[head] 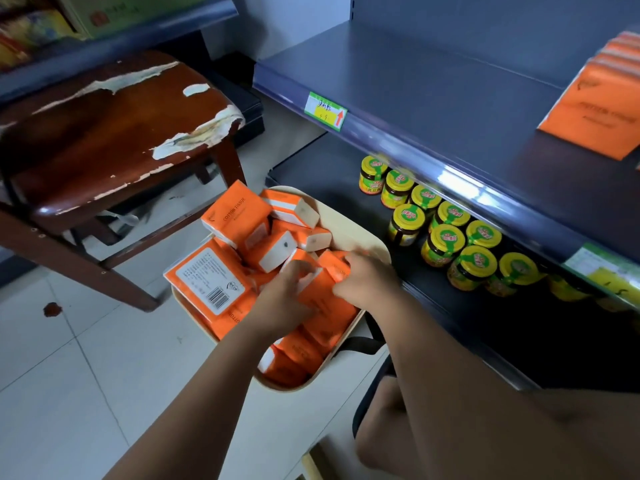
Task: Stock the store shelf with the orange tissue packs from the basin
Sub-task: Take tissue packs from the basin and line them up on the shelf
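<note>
Wooden chair (114,126), floor's left: glossy dark brown seat, veneer peeling in pale strips. Basin (349,233), on the floor just beside the lower shelf's front edge: cream, smooth, rounded-rectangular, heaped with orange tissue packs (235,216), soft film-wrapped bricks with white ends, lying at all angles. Left hand (287,296), over the basin's middle: fingers curled onto the white end of the top pack (323,303). Right hand (363,278), by the basin's right rim: fingers pinching the same pack, as far as motion blur allows. The pack lies between both hands, long axis running roughly away from the person. Jars (446,237), lower shelf: glass, yellow lids, green labels. Upper shelf (433,81): dark, flat, matte, up and right of the pack, with the right hand nearer. Stocked packs (595,112), in a row at its right end: the likely destination.
</note>
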Tool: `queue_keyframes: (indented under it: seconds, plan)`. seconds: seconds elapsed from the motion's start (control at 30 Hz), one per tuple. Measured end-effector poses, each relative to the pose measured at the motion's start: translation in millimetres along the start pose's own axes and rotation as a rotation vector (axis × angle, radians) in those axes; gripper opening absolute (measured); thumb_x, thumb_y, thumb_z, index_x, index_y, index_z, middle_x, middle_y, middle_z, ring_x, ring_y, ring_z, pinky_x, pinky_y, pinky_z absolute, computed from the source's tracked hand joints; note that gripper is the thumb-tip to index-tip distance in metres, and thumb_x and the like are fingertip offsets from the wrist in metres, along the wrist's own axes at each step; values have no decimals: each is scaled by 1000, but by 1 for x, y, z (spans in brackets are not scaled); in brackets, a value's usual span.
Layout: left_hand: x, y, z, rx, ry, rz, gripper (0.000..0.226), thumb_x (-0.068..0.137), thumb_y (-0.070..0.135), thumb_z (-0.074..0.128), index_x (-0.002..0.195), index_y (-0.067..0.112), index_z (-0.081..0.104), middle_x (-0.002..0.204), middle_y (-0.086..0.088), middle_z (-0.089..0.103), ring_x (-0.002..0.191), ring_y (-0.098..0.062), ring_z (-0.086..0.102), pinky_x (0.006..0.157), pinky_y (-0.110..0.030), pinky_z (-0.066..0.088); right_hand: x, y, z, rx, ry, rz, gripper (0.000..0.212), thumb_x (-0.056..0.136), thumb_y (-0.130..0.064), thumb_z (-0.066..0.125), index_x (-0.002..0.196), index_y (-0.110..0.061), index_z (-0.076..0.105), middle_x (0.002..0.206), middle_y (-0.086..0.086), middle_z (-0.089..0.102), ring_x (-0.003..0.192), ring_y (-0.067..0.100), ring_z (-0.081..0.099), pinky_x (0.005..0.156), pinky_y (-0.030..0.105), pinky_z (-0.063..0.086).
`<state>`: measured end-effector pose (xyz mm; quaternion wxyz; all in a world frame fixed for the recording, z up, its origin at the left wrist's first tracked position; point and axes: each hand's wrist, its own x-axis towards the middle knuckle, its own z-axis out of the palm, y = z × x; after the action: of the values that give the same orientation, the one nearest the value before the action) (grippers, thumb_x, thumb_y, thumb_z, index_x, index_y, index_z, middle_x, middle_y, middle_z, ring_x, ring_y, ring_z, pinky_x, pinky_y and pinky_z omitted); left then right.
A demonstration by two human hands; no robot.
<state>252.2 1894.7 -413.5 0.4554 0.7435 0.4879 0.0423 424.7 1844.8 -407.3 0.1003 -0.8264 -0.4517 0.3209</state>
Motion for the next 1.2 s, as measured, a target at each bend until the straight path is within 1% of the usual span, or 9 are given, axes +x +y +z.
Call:
queue_keyframes:
  seconds: [0.1, 0.2, 0.37, 0.43, 0.53, 0.7, 0.9, 1.07, 1.2]
  plan:
    - [-8, 1, -10, -304, 206, -8, 63, 80, 1, 77, 128, 34, 55, 116, 4, 58, 89, -14, 66, 67, -34, 63, -8, 0, -15, 390, 96, -4, 21, 68, -30, 67, 86, -19, 63, 85, -1, 64, 80, 21, 64, 69, 30, 54]
    - [-8, 6, -20, -663, 350, -80, 58, 76, 6, 86, 125, 23, 61, 115, -5, 70, 97, -26, 73, 73, -43, 63, -16, -1, -35, 717, 133, 72, 15, 83, -14, 71, 96, -18, 64, 89, 0, 69, 79, 16, 69, 58, 21, 51]
    - [-16, 33, -41, -1008, 379, -109, 32, 80, 15, 87, 108, 6, 73, 100, -16, 79, 92, -33, 77, 80, -48, 63, -30, -4, -60, 910, 158, 54, 61, 82, -18, 77, 132, -40, 48, 105, 3, 69, 94, 25, 73, 85, 42, 59]
    - [-22, 48, -46, -1031, 382, -72, 24, 81, 16, 86, 100, 10, 74, 94, -15, 78, 83, -29, 76, 77, -46, 63, -41, -9, -69, 894, 168, -17, 60, 84, -19, 71, 131, -51, 50, 106, 8, 69, 92, 29, 72, 74, 39, 60]
    - [-30, 71, -52, -1009, 378, 17, 13, 88, 16, 81, 92, 20, 69, 79, -4, 75, 62, -14, 71, 56, -30, 57, -58, -14, -83, 908, 234, -72, 25, 96, -16, 59, 101, -36, 73, 102, 1, 68, 86, 22, 66, 52, 26, 55]
    - [-40, 109, -61, -899, 271, 114, 16, 93, 26, 76, 108, 21, 70, 86, -2, 75, 65, -13, 70, 52, -28, 56, -84, -19, -119, 1166, 228, 90, 18, 92, -10, 64, 99, -16, 79, 107, 8, 72, 104, 32, 69, 79, 47, 63]
    - [-49, 147, -79, -817, 176, 178, 27, 76, 26, 74, 101, 17, 71, 87, -12, 72, 79, -29, 68, 73, -48, 55, -126, -2, -167, 1160, -31, -44, 72, 79, 29, 20, 107, -13, 71, 118, 19, 71, 107, 33, 70, 82, 41, 61]
    - [-64, 185, -73, -797, 86, 291, 9, 83, 15, 69, 90, 16, 64, 64, 0, 65, 60, -19, 61, 62, -30, 52, -166, 18, -208, 995, -61, -184, 77, 72, 36, 38, 121, -14, 68, 136, 23, 63, 130, 34, 59, 106, 46, 46]
    - [-70, 219, -45, -759, -11, 360, 14, 94, 6, 62, 94, 19, 66, 73, 2, 69, 61, -15, 64, 57, -27, 51, -197, 60, -221, 986, -78, -254, 81, 62, 21, 66, 137, -8, 59, 135, 23, 64, 127, 32, 62, 106, 46, 50]
